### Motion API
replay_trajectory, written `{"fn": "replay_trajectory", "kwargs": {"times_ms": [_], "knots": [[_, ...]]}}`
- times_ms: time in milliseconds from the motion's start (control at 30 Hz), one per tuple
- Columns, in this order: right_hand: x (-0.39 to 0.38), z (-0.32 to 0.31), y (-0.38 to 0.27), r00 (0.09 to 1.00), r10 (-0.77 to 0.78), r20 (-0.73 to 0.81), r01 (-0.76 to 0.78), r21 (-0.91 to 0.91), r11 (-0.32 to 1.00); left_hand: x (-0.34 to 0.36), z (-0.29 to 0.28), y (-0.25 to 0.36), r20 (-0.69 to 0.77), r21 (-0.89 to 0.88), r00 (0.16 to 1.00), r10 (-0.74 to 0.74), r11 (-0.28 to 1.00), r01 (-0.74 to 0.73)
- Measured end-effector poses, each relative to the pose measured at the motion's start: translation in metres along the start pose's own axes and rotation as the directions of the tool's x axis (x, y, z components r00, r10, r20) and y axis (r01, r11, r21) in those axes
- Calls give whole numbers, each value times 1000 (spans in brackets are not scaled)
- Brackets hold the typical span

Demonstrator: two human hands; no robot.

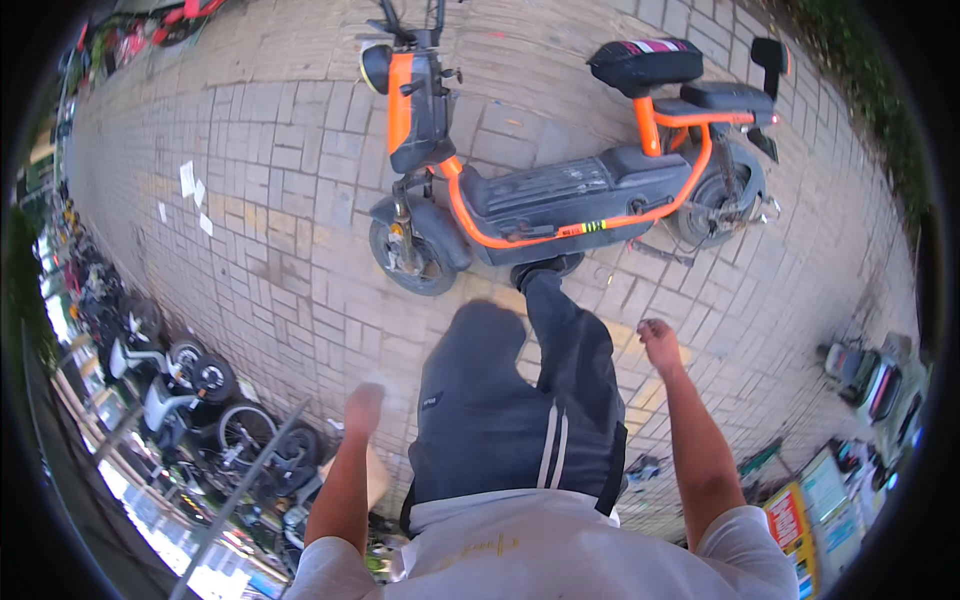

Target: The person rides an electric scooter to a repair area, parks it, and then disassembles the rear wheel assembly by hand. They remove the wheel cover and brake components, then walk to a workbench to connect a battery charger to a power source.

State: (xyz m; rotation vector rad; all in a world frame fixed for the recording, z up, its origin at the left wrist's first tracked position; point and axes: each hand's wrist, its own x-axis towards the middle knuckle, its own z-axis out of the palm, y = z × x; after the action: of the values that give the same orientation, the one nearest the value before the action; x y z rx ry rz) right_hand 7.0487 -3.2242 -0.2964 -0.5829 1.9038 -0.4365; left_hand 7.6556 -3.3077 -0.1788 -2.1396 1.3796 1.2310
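Observation:
An orange and black electric scooter [560,205] stands side-on just ahead of my feet, its front wheel to the left. Its padded black seat [650,66] rises on an orange post. My right hand [660,347] hangs beside my right thigh with its fingers curled closed. Something small and dark shows at the fingertips, too small to name. On the other side, my left hand [364,408] is low beside my left leg, smeared by motion, so its fingers cannot be made out. Neither hand touches the scooter.
Paving bricks [300,200] cover the ground, with several white papers [188,180] lying at the left. A row of parked bikes and scooters [160,385] lines the left side behind a metal rail [240,500]. A green hedge [870,90] borders the far right.

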Motion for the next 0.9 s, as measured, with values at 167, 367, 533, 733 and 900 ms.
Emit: {"fn": "replay_trajectory", "kwargs": {"times_ms": [167, 367, 533, 733, 900], "knots": [[-35, 39, 44, 991, 114, 65, -104, -140, 985, 27, 60, 22, -63, -356, 990, 127, 924, -141], [-72, 76, 82, 988, 25, 153, 74, -609, 790, 41, 152, 16, 61, -701, 998, -4, 712, 46], [-55, 108, 33, 983, 37, 180, 102, -701, 706, 28, 214, -9, 61, -870, 998, 33, 491, 37], [7, 151, -59, 948, -1, 317, 279, -834, 477, 28, 266, -40, 89, -979, 972, -217, 162, 126], [42, 197, -111, 919, 7, 395, 360, -843, 399, 58, 293, -5, 158, -987, 955, -253, -46, 151]]}}
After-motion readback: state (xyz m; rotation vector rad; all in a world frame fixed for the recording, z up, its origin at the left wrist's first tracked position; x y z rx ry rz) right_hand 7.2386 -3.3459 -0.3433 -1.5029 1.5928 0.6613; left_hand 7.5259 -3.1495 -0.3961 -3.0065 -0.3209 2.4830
